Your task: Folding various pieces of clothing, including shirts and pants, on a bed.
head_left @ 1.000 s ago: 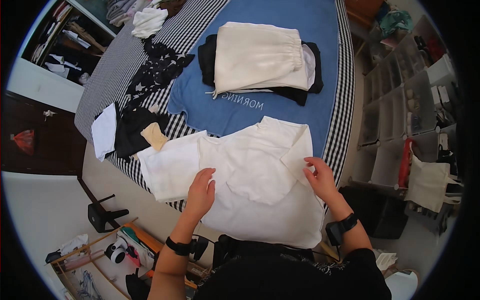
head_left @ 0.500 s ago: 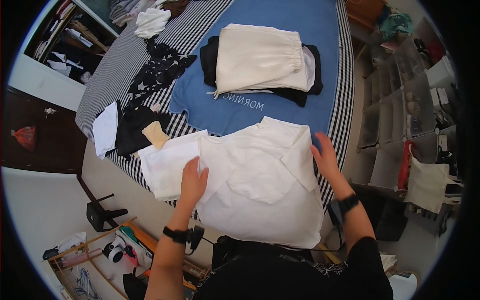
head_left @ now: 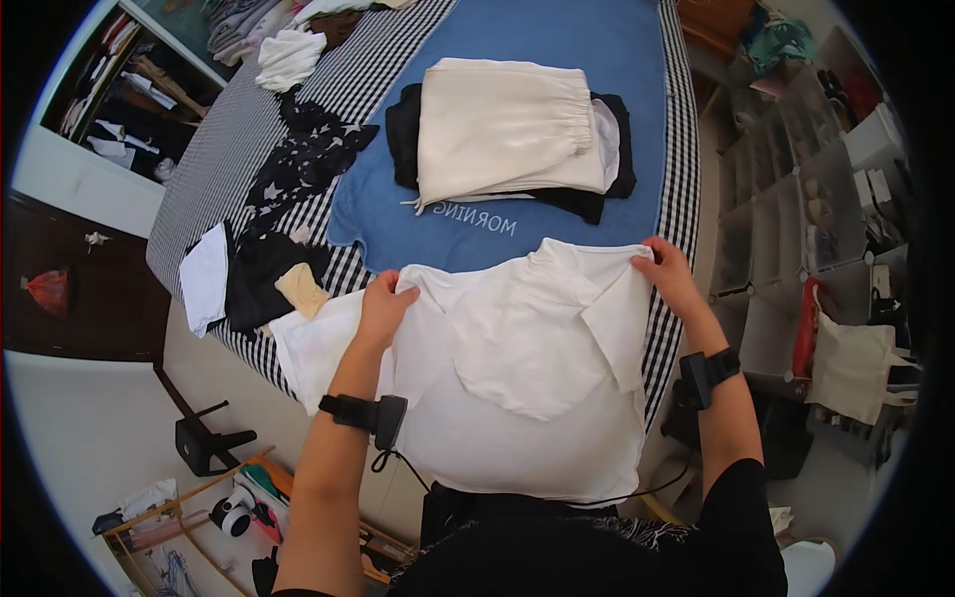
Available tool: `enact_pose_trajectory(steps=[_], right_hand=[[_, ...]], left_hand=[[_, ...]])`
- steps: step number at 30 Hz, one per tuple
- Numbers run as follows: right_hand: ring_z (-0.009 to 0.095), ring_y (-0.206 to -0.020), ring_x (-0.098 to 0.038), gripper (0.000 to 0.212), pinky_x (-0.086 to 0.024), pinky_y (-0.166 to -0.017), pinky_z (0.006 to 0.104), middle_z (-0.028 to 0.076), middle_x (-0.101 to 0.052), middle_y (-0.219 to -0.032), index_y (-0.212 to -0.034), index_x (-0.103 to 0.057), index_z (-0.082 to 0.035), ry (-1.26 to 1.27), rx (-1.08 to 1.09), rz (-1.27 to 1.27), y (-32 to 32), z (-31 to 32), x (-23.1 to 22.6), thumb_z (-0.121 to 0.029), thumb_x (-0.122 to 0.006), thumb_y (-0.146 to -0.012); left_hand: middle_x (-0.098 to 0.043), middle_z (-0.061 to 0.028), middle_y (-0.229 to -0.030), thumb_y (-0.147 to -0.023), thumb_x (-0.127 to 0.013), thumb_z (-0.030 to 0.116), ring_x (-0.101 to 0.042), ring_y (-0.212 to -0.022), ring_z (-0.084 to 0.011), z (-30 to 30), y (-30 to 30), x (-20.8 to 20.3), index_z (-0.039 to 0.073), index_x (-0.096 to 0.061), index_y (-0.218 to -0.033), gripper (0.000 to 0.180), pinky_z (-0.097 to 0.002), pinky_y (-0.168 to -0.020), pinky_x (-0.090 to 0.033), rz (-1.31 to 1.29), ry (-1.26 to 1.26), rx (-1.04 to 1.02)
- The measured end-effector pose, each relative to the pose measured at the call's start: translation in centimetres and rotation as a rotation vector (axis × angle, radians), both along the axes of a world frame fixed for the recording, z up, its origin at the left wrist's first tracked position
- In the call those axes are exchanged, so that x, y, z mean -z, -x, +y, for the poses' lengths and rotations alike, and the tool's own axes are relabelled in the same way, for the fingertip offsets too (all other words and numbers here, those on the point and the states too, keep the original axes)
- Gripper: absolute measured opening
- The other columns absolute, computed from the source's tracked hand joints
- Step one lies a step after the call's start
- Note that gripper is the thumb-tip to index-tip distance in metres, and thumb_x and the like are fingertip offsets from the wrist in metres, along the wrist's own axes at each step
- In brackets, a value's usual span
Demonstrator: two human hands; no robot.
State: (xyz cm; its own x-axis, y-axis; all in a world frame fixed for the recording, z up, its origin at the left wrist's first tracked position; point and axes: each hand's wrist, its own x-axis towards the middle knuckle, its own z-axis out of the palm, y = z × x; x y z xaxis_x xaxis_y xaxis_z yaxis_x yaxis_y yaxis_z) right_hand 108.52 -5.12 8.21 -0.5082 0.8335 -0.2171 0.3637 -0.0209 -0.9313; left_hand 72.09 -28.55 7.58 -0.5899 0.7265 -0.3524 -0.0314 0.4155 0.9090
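Note:
A white shirt (head_left: pixel 517 438) lies spread over the near edge of the bed, its lower part hanging toward my body and one sleeve folded inward. My left hand (head_left: pixel 386 306) pinches its far left corner between thumb and fingers. At the far right corner my right hand (head_left: pixel 668 274) grips the cloth the same way. Beyond the shirt, a blue towel (head_left: pixel 428 244) bears a stack of folded clothes, topped by cream trousers (head_left: pixel 507 124) with a gathered waistband. Another white garment (head_left: pixel 318 338) sticks out to the left of my left hand.
Left on the checked bedspread (head_left: pixel 224 139) lie a black star-patterned cloth (head_left: pixel 308 149), a black garment (head_left: pixel 264 284), a white piece (head_left: pixel 205 279) and a small yellow cloth (head_left: pixel 300 290). Clear shoe boxes (head_left: pixel 776 219) stand along the right. A black stool (head_left: pixel 204 443) is on the floor at left.
Both hands have moved from hovering at the shirt's sides to gripping its two far corners. The shirt's far edge is now pulled wider and straighter.

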Motion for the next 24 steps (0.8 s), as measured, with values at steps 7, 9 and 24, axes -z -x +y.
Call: enact_pose_trajectory(steps=[7,9,24], right_hand=[[0.008,-0.073,-0.050,0.021,-0.042,-0.065,0.0225,0.000,-0.056,-0.079,-0.098,-0.056,-0.003,-0.183,0.252,-0.007,-1.6,3.6,-0.6,-0.013,-0.061,-0.081],[0.018,-0.092,-0.054,0.050,-0.044,-0.081,0.0294,0.012,-0.054,-0.106,-0.122,-0.047,-0.006,-0.137,0.253,-0.130,-1.1,3.6,1.2,-0.019,-0.066,-0.078],[0.038,-0.126,-0.030,0.065,-0.027,-0.103,0.0439,0.021,-0.032,-0.136,-0.129,-0.040,-0.004,-0.463,-0.083,-0.473,-8.0,-20.2,2.2,-0.013,-0.069,-0.072]], left_hand=[[-0.059,-0.0033,-0.081,-0.078,-0.063,0.003,-0.053,-0.072,-0.0093,8.5,-0.1,-4.2,-0.002,-0.056,-0.094,0.018,-0.0223,-0.067,-0.043,-0.023,-0.242,-0.089],[-0.059,-0.0090,-0.092,-0.077,-0.065,0.006,-0.055,-0.081,-0.0155,9.3,0.8,-1.7,-0.002,-0.054,-0.101,0.028,-0.0263,-0.072,-0.044,0.021,-0.226,-0.018],[-0.040,-0.0224,-0.124,-0.075,-0.063,0.005,-0.038,-0.115,-0.0379,-14.8,-10.2,0.4,-0.001,-0.047,-0.121,0.049,-0.0436,-0.098,-0.032,0.820,0.085,0.288]])
